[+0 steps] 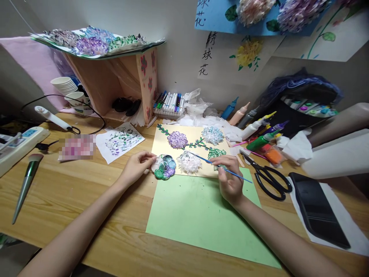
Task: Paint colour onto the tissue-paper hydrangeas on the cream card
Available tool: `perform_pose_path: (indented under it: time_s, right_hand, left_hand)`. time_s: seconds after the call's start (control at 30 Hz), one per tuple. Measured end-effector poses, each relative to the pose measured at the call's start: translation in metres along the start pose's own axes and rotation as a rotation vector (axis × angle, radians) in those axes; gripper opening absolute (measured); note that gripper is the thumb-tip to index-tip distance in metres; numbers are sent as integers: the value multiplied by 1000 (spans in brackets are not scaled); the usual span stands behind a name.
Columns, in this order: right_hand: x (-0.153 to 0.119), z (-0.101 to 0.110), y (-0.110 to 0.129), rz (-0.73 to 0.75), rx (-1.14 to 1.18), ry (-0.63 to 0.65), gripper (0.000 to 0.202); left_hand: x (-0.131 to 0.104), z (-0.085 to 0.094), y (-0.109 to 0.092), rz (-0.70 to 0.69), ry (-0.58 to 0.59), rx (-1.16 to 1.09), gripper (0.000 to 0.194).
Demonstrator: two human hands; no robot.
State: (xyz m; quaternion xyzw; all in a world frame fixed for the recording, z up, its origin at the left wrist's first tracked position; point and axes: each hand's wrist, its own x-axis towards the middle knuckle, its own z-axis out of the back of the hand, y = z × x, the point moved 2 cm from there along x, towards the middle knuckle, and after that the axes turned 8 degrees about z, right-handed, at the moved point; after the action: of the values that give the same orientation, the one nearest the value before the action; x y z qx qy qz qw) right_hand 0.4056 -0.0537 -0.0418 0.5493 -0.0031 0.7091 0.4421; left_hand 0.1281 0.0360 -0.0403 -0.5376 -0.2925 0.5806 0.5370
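Observation:
My right hand [230, 179] pinches a thin blue paintbrush [203, 158], its tip at the upper edge of a white textured flower [189, 162]. That flower is on a cream sheet [161, 140] with purple [177, 140], pale blue [212, 135] and green [216, 154] flowers joined by a leafy painted stem. Fingers of my left hand [140, 165] close on the rim of a flower-shaped paint palette [163, 167], smeared green, purple and blue, beside the sheet's lower left corner. A light green sheet [204, 215] lies under the cream one.
Black-handled scissors [268, 177] and a dark phone [318, 209] lie at the right, below several paint bottles [261, 140]. A paint-spotted paper [119, 142] and a makeup brush [27, 184] lie left. Markers [170, 103] and a pink box shelf [148, 82] stand behind.

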Motion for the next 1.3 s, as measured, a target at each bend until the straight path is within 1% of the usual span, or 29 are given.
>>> perform_pose_path:
  time_s: [0.03,0.1,0.2,0.43,0.63,0.8,1.1,1.2,1.27,1.3]
  right_hand:
    - [-1,-1,4,39,37,25,19]
    - [-2,-4,13,108,98,123,21]
    - [-2,-9,23,146,131,241,23]
    - [-6,-19,35,111,167,330,25]
    - [-11,-28,47,60,200,443,28]
    - [-14,-31,44,16,151,477,27]
    - [-12,-33,45,43,184,555,27]
    - [-12,-30,45,41,218,508,27]
    - [-12,-25,42,34,245,419,27]
    - [-12,-22,39,31,247,349,26]
  left_hand:
    - [0,0,0,-2,4,-3,36]
    - [-1,0,0,-8,11,-8,35]
    - [-1,-1,2,-15,22,-11,34]
    - [0,-1,7,-26,26,-19,32]
    - [0,-2,3,-30,26,-56,34]
    - [-1,-3,3,-19,34,-77,33]
    - [0,-3,5,-30,42,-76,32]
    - [-1,-2,5,-33,40,-66,33]
    - [-1,-2,5,-36,36,-54,33]
    - [-1,-2,5,-38,34,-48,33]
